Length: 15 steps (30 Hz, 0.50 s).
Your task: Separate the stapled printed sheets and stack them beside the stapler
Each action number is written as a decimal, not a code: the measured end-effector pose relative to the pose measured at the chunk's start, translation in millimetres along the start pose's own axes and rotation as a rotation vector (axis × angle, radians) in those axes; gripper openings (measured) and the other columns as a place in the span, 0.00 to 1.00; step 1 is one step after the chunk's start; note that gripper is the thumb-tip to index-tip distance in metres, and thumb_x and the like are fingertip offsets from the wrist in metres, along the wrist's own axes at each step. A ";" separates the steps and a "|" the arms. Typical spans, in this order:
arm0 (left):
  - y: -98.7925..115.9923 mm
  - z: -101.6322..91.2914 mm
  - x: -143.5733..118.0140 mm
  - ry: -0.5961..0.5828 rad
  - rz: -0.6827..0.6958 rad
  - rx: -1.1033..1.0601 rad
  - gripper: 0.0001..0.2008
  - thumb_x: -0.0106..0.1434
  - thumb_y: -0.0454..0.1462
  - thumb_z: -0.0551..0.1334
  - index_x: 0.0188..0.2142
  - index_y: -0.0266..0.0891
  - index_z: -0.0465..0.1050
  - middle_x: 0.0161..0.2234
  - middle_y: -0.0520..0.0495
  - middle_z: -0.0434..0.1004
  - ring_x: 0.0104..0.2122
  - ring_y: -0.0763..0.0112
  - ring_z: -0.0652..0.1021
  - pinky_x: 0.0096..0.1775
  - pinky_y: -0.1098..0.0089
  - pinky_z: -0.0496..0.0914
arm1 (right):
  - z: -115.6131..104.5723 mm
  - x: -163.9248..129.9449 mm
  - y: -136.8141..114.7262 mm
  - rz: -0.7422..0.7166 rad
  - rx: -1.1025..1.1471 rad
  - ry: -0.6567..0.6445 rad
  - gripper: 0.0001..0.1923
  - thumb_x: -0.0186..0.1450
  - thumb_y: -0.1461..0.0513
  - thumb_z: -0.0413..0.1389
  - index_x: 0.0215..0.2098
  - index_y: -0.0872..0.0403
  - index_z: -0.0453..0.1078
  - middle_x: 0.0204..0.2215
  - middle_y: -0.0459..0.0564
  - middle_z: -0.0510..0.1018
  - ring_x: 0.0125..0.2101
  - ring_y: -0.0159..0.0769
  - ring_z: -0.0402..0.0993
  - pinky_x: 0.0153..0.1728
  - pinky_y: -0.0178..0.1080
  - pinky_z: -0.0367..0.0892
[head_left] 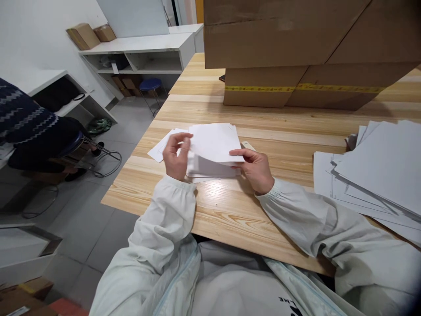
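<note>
A small stack of white paper sheets [210,170] lies on the wooden table in front of me. Pinched at its near right corner, a white sheet [213,142] is lifted off this stack by my right hand [258,170], thumb above and fingers below. At the left edge of the paper is my left hand [176,156], its fingers curled but apart; I see nothing held in it. Some loose white sheets [161,145] stick out behind that hand. Just beyond my right hand lies a small pale object [248,145], partly covered.
Large cardboard boxes [259,87] with yellow tape stand stacked at the table's far side. A bigger pile of papers [381,153] is on the right. The wooden table [131,188] ends at the left; beyond it a person [26,118] sits on a stool.
</note>
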State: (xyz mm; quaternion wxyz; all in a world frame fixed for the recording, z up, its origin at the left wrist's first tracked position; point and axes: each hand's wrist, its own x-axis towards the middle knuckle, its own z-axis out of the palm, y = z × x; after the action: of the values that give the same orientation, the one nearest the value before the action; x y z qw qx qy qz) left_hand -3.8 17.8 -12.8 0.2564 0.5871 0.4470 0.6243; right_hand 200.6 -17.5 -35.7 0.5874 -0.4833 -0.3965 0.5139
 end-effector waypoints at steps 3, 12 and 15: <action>-5.0 -11.3 12.6 0.141 -0.303 -0.348 0.13 0.61 0.45 0.63 0.42 0.42 0.73 0.43 0.46 0.80 0.44 0.67 0.79 0.44 0.67 0.71 | -1.6 -5.5 -18.8 -0.208 -0.039 -0.014 0.10 0.48 0.65 0.67 0.30 0.50 0.80 0.31 0.45 0.81 0.33 0.35 0.77 0.28 0.36 0.76; -6.1 1.4 1.9 0.025 -0.722 -0.778 0.12 0.65 0.43 0.56 0.36 0.40 0.74 0.31 0.48 0.80 0.38 0.62 0.80 0.48 0.60 0.73 | -3.6 -16.6 -14.6 -0.295 -0.171 -0.344 0.09 0.56 0.60 0.66 0.36 0.49 0.81 0.36 0.47 0.83 0.35 0.34 0.78 0.38 0.38 0.74; -14.7 -2.0 4.3 0.009 -0.732 -0.683 0.14 0.65 0.46 0.55 0.38 0.41 0.74 0.33 0.48 0.80 0.40 0.65 0.80 0.48 0.64 0.72 | -7.8 -11.6 -11.9 -0.240 -0.267 -0.342 0.10 0.59 0.56 0.64 0.37 0.50 0.81 0.33 0.47 0.81 0.31 0.32 0.74 0.30 0.37 0.69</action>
State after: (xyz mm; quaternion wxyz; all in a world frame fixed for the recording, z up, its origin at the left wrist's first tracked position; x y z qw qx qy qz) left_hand -9.5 27.8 -23.1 0.6343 0.2715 0.3949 0.6066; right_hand 209.0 -30.2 -25.5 0.4997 -0.4121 -0.6091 0.4577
